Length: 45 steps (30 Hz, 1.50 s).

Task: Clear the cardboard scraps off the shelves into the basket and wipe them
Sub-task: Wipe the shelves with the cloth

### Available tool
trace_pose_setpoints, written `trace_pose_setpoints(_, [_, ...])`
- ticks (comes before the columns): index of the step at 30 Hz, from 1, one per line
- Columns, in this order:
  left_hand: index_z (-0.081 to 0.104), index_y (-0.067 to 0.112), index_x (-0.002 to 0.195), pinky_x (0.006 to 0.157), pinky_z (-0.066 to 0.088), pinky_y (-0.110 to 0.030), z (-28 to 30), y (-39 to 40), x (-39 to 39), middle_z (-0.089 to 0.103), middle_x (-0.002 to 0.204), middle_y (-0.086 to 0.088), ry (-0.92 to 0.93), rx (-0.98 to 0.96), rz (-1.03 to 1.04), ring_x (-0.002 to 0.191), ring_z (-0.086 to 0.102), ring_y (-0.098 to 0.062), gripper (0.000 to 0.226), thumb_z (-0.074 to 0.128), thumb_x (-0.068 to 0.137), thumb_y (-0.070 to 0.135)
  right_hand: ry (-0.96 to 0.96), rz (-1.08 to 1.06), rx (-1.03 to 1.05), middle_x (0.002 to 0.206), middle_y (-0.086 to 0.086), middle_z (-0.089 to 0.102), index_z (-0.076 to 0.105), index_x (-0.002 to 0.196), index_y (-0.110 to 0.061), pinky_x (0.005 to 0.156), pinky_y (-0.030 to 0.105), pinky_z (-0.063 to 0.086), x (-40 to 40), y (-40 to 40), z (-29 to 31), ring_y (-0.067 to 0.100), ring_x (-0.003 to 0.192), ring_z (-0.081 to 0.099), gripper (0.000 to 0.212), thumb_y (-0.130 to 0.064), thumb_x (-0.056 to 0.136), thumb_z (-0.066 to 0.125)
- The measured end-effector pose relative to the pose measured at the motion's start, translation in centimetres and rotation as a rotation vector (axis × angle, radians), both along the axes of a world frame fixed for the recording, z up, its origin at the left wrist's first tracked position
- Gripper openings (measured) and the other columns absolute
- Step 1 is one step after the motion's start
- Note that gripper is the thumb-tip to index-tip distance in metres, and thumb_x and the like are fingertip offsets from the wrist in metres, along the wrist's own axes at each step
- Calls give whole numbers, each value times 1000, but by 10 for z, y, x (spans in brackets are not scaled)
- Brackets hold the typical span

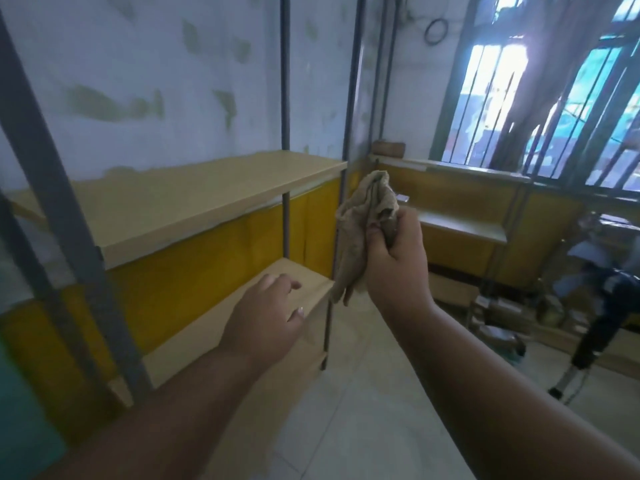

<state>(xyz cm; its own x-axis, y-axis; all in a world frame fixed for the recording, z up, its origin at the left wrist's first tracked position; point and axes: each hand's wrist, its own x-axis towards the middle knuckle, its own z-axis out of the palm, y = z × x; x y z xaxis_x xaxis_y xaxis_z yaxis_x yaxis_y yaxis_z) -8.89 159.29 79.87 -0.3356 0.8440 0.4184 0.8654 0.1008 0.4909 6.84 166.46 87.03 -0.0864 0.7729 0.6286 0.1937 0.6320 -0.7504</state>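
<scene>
On the left stands a metal rack with two tan shelves that can be seen, the upper shelf (194, 199) and the lower shelf (242, 327) under it. Both look bare, with no cardboard scraps on them, so the clearing part looks done here. No basket can be seen at all. What is most likely left is the wiping, or some of it, though it is hard to tell if these two shelves have been wiped yet. The left hand (266, 315) hangs over the lower shelf near its front edge. Its fingers are loose and a little bent, and it has nothing in it. It is hard to tell if it touches the wood. Just to its right is one cloth (360, 230), brown and crumpled, held up in the air beside the rack's end post, not on any shelf. The right hand (394, 252) has its fingers and thumb curled tight round the middle of the cloth, with one end sticking up and the other end hanging down. Farther right, by the window (540, 84), there is another low shelf (460, 225) against the yellow wall. Some small things lie near it on the floor, but they are too blurry to name. So the count is two hands, one cloth, two rack shelves and no scraps in sight.
</scene>
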Motion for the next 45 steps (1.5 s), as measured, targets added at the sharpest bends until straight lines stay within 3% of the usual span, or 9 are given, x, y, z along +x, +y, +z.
trace_pose_setpoints(6, [53, 34, 126, 78, 47, -25, 27, 115, -42, 55, 123, 10, 24, 70, -19, 103, 55, -10, 35, 59, 92, 34, 23, 5, 71, 96, 5, 54, 45, 90, -36, 73, 53, 53, -43, 109, 20, 26, 87, 56, 7, -30, 92, 47])
trace_pose_setpoints(13, [54, 33, 122, 78, 48, -30, 77, 247, -75, 55, 119, 10, 109, 109, -56, 96, 52, -9, 34, 60, 88, 34, -3, -34, 112, 97, 2, 52, 47, 95, -29, 74, 52, 52, -67, 240, 58, 22, 86, 54, 3, -27, 93, 48])
trace_pose_setpoints(19, [55, 25, 124, 82, 47, -30, 118, 363, -99, 55, 120, 5, 198, 89, -17, 103, 56, -14, 34, 60, 91, 33, -95, -4, 140, 100, -5, 49, 48, 96, -26, 71, 34, 45, -82, 369, 74, 11, 86, 50, 5, -21, 95, 48])
trace_pose_setpoints(27, [57, 32, 114, 88, 44, -30, 132, 483, -152, 57, 116, 10, 339, -153, 157, 101, 52, -10, 27, 59, 90, 45, -436, 75, 221, 104, 2, 43, 44, 102, -22, 74, 43, 49, -137, 547, 102, 23, 87, 51, 7, -18, 97, 42])
trace_pose_setpoints(31, [56, 35, 119, 97, 43, -36, 136, 511, -166, 52, 117, 7, 314, -331, 209, 111, 51, -16, 32, 54, 92, 52, -715, 103, 247, 112, 6, 45, 48, 109, -19, 86, 40, 45, -182, 603, 90, 28, 103, 47, 17, -13, 94, 43])
trace_pose_setpoints(34, [55, 38, 122, 96, 42, -39, 129, 529, -169, 53, 117, 5, 341, -375, 229, 113, 48, -19, 34, 46, 94, 54, -819, 233, 257, 126, 3, 46, 53, 122, -21, 97, 40, 43, -199, 622, 64, 24, 118, 45, 27, -23, 96, 45])
trace_pose_setpoints(37, [50, 43, 127, 97, 40, -41, 118, 536, -173, 49, 120, 8, 355, -369, 257, 114, 43, -18, 36, 40, 94, 55, -967, 405, 316, 125, -4, 56, 54, 125, -30, 94, 39, 45, -195, 634, 50, 20, 118, 52, 31, -38, 99, 39])
trace_pose_setpoints(40, [49, 46, 127, 97, 40, -41, 116, 538, -178, 47, 120, 10, 360, -371, 241, 113, 41, -16, 36, 39, 94, 56, -1141, 461, 350, 151, -6, 39, 35, 145, -33, 113, 40, 29, -175, 636, 51, 18, 140, 33, 43, -41, 104, 30])
trace_pose_setpoints(45, [52, 47, 124, 95, 41, -38, 117, 534, -185, 46, 111, 12, 311, -354, 165, 106, 41, -12, 35, 40, 93, 58, -1262, 431, 265, 161, -1, 17, 19, 153, -25, 118, 37, 14, -163, 626, 58, 18, 149, 6, 49, -31, 105, 27])
